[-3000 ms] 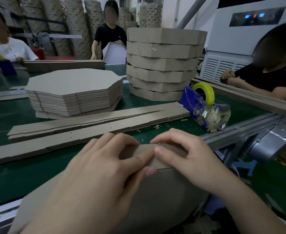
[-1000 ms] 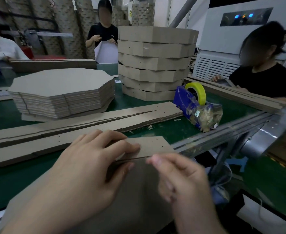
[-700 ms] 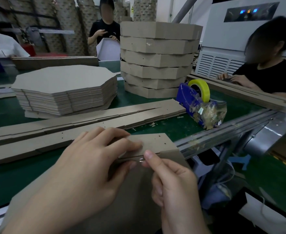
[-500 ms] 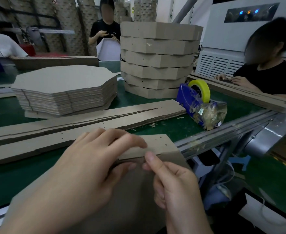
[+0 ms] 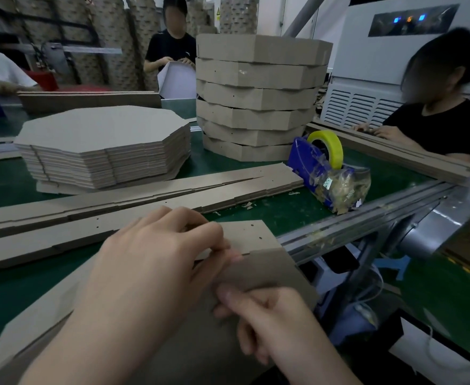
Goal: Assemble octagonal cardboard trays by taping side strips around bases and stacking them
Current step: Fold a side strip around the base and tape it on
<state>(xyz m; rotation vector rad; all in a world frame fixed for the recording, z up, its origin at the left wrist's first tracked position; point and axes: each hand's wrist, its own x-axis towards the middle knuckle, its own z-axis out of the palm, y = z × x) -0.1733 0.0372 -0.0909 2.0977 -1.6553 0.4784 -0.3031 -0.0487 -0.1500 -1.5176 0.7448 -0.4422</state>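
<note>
A half-built cardboard tray lies tilted against the table's near edge, with its flat base panel (image 5: 272, 270) facing me. Its side strip (image 5: 245, 234) stands up behind the base. My left hand (image 5: 156, 259) grips the joint, with fingers curled over the strip's top edge and thumb on the base. My right hand (image 5: 272, 323) sits lower on the base; its thumb presses the cardboard and its fingers are curled with nothing visible in them. Any tape on the joint is too faint to see. A stack of finished trays (image 5: 258, 98) stands at the back.
A pile of flat octagonal bases (image 5: 103, 145) sits at the left, and long side strips (image 5: 144, 207) lie across the green table. A blue dispenser with yellow tape (image 5: 328, 165) stands at the right, near the metal rail (image 5: 367, 218). Three people work around the table.
My right hand slid from the joint down the base panel toward me. The left hand kept its grip on the strip's edge. The tray's end has swung slightly.
</note>
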